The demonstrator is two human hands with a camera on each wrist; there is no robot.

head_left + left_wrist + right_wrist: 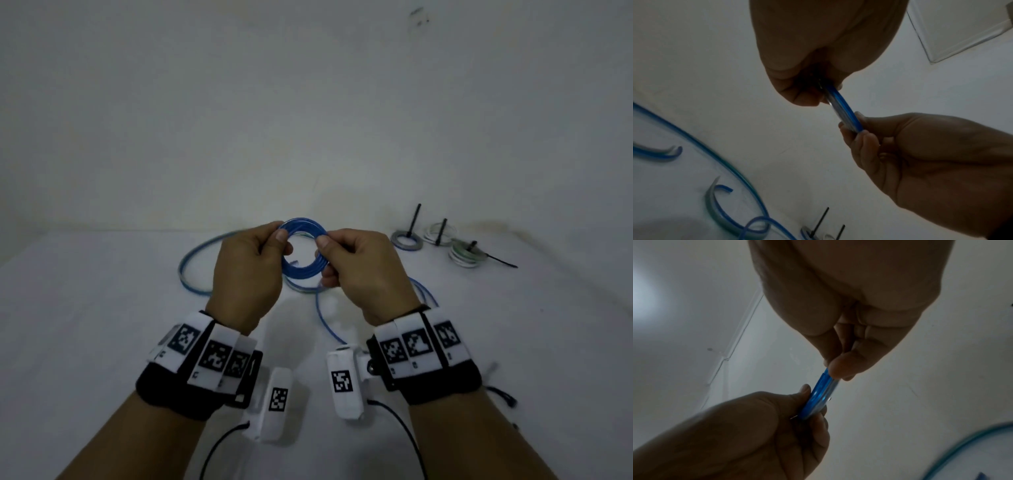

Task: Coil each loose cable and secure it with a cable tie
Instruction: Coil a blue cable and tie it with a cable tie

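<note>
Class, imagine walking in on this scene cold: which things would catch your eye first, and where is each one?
First, the bright blue cable coil, held up at the centre above the white table, the left hand and the right hand each pinching one side. Next, the loose blue cable trailing on the table beneath. Then three small grey and white coiled cables with black cable ties, at the far right.

loose cable [191,270] sprawled below, tied coils [407,240] seemingly right

Head view looks down; wrist views look up closely, sharing the blue coil [303,248].
</note>
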